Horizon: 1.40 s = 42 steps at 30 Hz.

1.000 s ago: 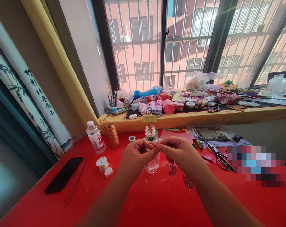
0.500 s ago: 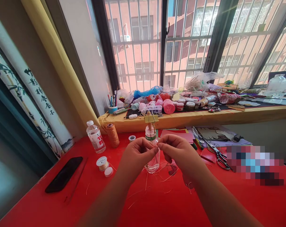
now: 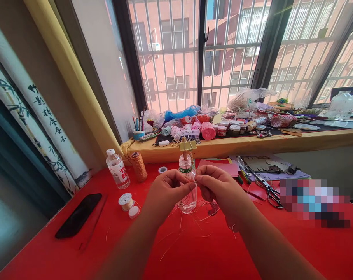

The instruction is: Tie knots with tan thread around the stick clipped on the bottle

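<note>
My left hand (image 3: pixel 168 193) and my right hand (image 3: pixel 219 184) meet in front of a clear bottle (image 3: pixel 188 205) with a green label. Both are closed, thumb and fingers pinching thin cord between them; the exact strands are too small to make out. On a stick in the bottle's mouth sits a gold binder clip (image 3: pixel 187 146). From the clip a narrow knotted cord (image 3: pixel 192 157) hangs toward my fingertips. Pale loose cord ends (image 3: pixel 180 224) trail below my hands over the red table.
On the left are a black phone (image 3: pixel 79 216), a white thread spool (image 3: pixel 125 201), an orange cord cone (image 3: pixel 138 167) and a water bottle (image 3: pixel 118 171). To the right lie scissors (image 3: pixel 272 196) and paper sheets (image 3: pixel 220 168). Craft supplies crowd the windowsill (image 3: pixel 237 142) behind.
My hands keep almost the same place, with a small shift of the right fingers at the cord. The loose cord ends beneath have swung a little.
</note>
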{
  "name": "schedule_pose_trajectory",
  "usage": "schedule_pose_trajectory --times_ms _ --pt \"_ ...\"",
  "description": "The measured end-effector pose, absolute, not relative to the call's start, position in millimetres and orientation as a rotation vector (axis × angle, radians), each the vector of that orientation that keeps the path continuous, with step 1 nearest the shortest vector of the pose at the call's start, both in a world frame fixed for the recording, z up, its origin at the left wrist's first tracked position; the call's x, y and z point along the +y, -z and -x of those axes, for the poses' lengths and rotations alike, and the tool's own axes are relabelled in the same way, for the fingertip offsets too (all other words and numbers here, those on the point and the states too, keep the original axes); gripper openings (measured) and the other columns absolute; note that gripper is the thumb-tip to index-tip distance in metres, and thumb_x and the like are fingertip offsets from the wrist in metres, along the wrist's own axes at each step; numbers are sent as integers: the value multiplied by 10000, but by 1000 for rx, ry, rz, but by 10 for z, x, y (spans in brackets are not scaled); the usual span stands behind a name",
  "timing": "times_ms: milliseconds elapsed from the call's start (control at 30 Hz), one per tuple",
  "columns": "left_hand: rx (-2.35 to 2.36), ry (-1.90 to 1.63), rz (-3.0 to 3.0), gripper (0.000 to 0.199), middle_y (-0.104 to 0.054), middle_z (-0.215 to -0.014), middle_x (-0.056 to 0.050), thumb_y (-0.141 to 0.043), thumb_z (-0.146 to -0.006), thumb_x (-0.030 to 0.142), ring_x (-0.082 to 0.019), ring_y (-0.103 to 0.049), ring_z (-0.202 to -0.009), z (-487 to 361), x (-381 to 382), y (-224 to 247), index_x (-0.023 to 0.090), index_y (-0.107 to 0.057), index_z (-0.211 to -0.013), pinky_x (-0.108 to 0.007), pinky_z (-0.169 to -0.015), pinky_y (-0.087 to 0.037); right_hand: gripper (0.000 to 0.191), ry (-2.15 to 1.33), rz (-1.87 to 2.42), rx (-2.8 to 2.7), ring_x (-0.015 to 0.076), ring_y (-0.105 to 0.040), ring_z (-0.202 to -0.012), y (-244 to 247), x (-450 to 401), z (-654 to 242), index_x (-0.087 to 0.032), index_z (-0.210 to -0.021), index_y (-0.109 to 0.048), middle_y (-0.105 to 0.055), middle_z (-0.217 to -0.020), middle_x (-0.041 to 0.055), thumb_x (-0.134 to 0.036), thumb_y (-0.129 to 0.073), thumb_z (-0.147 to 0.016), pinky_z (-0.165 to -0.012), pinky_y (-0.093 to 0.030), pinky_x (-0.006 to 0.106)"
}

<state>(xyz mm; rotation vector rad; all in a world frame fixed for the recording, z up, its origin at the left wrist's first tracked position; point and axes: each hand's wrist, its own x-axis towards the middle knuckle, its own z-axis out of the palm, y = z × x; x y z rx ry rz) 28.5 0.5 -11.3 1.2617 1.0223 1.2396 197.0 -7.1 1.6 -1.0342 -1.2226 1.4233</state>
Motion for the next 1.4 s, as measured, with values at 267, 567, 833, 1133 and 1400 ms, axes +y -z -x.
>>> schedule_pose_trajectory --times_ms 267,567,833,1133,1400 --pt "1004 -1214 -1264 299 -655 -659 8 -915 -632 380 -133 -552 -612 -274 32 170 208 -674 -671 -250 -557 -381 184 -1405 1043 -1241 85 -383 -457 -59 -83 -1968 -221 -758 -567 -475 -508 -78 -334 -712 -768 -448 -256 222" --pt "977 -1242 -1245 288 -661 -665 1 -926 -636 354 -149 -597 -660 -272 30 159 204 -681 -661 -247 -575 -411 149 -1425 1038 -1258 87 -392 -454 -23 -62 -1985 -225 -772 -567 -483 -498 -77 -320 -677 -807 -436 -273 213" --pt "1003 -1203 -1253 360 -586 -636 39 -953 -619 349 -96 -456 -577 -274 16 148 194 -629 -651 -229 -527 -298 181 -1394 1066 -1324 87 -392 -474 -54 -87 -1970 -224 -783 -593 -487 -551 -73 -337 -732 -802 -418 -265 215" --pt "964 -1196 -1223 314 -624 -660 31 -920 -652 329 -108 -497 -626 -258 -6 72 193 -637 -662 -229 -582 -354 308 -1573 873 -1208 65 -389 -471 -4 -35 -2015 -194 -713 -594 -489 -546 -63 -410 -795 -800 -456 -269 215" --pt "933 -1167 -1218 330 -596 -631 39 -918 -658 306 -98 -452 -592 -250 -3 86 194 -608 -664 -224 -549 -324 326 -1547 928 -1251 68 -391 -468 -13 -34 -1998 -203 -726 -579 -492 -538 -65 -433 -788 -826 -443 -281 205"
